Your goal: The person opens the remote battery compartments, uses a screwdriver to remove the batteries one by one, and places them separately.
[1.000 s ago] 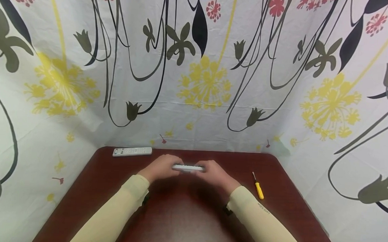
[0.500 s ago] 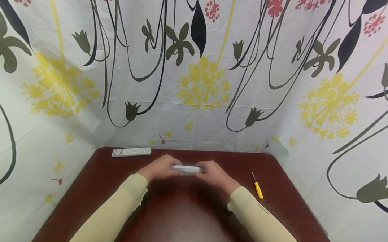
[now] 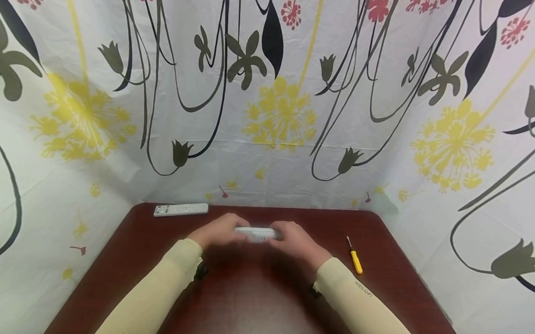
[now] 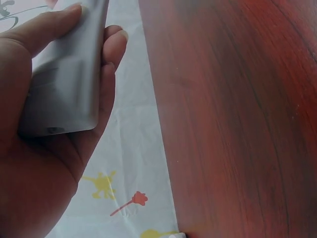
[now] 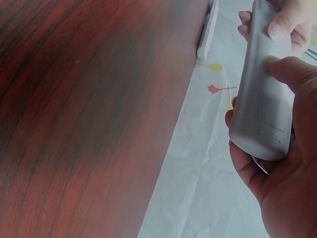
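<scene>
Item: grey handset, held between both hands above the table's far middle; no brand legible, face seen in wrist views plain save small moulded marks.
Left hand: curled about the handset's left end, thumb on its face.
Right hand: likewise on the right end, thumb on its face.
Item: white remote control, far left of table; button markings too small to read.
Item: yellow-handled screwdriver, right side, tip pointing far.
Right sleeve: cream, small dark lettering, illegible.
Table: dark red.
Sheet: white, floral print.
</scene>
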`<state>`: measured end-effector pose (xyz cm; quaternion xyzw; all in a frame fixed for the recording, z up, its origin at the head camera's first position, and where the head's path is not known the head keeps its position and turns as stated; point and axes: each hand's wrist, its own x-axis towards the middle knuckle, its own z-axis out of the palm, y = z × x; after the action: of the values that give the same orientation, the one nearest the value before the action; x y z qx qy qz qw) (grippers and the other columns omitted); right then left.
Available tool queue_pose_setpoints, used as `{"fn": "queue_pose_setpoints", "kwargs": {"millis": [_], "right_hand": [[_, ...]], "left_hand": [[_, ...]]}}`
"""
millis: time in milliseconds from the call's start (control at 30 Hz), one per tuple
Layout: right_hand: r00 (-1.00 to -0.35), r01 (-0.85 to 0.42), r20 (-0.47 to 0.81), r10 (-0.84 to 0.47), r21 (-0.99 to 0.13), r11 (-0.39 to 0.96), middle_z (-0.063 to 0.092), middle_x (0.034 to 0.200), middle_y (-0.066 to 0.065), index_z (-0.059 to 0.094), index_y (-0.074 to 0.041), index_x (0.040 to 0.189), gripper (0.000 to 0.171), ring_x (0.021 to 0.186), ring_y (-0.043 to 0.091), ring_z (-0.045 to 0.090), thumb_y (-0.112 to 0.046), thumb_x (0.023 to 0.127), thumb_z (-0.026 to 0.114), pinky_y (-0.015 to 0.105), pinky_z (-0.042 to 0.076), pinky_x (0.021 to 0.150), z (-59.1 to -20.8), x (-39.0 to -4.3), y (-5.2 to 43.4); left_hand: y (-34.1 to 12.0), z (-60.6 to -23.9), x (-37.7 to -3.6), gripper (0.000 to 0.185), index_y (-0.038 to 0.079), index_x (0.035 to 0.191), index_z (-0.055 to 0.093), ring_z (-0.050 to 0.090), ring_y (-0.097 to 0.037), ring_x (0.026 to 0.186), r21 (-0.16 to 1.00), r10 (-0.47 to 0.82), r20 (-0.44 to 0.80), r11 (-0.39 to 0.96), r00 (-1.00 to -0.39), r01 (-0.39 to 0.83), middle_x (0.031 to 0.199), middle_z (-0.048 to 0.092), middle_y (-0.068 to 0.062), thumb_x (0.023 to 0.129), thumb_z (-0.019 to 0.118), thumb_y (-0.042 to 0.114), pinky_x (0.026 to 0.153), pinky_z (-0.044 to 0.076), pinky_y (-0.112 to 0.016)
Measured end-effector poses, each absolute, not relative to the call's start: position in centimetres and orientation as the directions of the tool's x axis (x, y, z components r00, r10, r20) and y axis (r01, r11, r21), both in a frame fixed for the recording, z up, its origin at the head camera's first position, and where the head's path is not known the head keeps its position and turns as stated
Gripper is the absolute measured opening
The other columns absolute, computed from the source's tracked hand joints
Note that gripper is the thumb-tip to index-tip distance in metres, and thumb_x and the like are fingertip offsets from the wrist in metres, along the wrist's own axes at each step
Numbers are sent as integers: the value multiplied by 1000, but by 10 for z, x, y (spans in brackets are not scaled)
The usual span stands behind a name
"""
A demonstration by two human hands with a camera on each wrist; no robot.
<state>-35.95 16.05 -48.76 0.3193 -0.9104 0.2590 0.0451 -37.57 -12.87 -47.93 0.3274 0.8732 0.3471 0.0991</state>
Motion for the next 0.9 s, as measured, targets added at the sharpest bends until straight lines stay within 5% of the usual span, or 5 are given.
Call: {"fn": "queue_pose_setpoints", "kwargs": {"millis": [500,900], "right_hand": [[-761,-649,282,-585,-375,662,72,113,-6,72,-17,126,34,98,14,64,-34,100,85,40,56,89,-488,-355,162],[-740,-672,288,-607,-313,671,69,122,-3,69,-18,134,49,107,17,61,-31,93,92,43,55,96,-490,-355,163]], "left_hand": [[-127,-478,-373,15,28,99,82,73,-17,75,701,649,17,535,-761,472,84,78,6,102,81,43,79,59,-38],[-127,-470,-369,23,20,106,83,79,-34,80,774,650,-34,498,-759,391,89,80,-6,104,78,42,80,60,-38]]}}
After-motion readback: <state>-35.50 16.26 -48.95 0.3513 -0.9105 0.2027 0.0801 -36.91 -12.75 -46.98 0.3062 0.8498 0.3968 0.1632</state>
